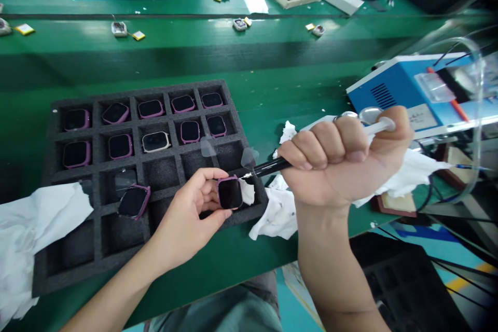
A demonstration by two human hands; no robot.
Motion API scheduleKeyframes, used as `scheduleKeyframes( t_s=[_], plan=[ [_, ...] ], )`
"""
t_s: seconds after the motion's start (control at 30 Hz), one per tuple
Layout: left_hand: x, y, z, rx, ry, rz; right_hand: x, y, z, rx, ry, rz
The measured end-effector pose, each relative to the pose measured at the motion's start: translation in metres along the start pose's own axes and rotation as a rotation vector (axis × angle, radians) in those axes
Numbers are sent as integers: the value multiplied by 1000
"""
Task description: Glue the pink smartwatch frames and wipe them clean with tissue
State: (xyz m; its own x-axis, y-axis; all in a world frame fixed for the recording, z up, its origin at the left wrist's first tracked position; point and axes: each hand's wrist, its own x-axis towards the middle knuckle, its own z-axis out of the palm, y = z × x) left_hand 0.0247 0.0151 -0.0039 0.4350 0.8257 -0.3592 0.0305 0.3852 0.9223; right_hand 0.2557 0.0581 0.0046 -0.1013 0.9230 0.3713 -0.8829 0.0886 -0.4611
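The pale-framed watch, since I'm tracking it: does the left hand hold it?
No, the left hand holds a purple-framed watch; the pale-framed watch sits in the foam tray.

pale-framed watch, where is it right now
In the head view, the pale-framed watch sits left of centre in the grey tray, second row from the far edge, between two purple watches.

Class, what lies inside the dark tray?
Ten watches fill its two far rows; another lies tilted nearer. Cloth and the left hand cover parts of nearer compartments, contents there unseen.
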Motion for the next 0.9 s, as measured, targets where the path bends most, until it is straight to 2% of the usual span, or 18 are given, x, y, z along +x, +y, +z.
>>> scheduleKeyframes(
  t_s=[0.27, 0.53, 0.9],
  plan=[
    [0, 0, 0, -15, -7, 7, -2, -2, 0, -23, 61, 19],
    [0, 1, 0, -23, -10, 3, 1, -4, 0, -25, -14, 22],
    [0, -1, 0, -30, -18, -2, -1, -6, 2, -58, 26, 35]
  ],
)
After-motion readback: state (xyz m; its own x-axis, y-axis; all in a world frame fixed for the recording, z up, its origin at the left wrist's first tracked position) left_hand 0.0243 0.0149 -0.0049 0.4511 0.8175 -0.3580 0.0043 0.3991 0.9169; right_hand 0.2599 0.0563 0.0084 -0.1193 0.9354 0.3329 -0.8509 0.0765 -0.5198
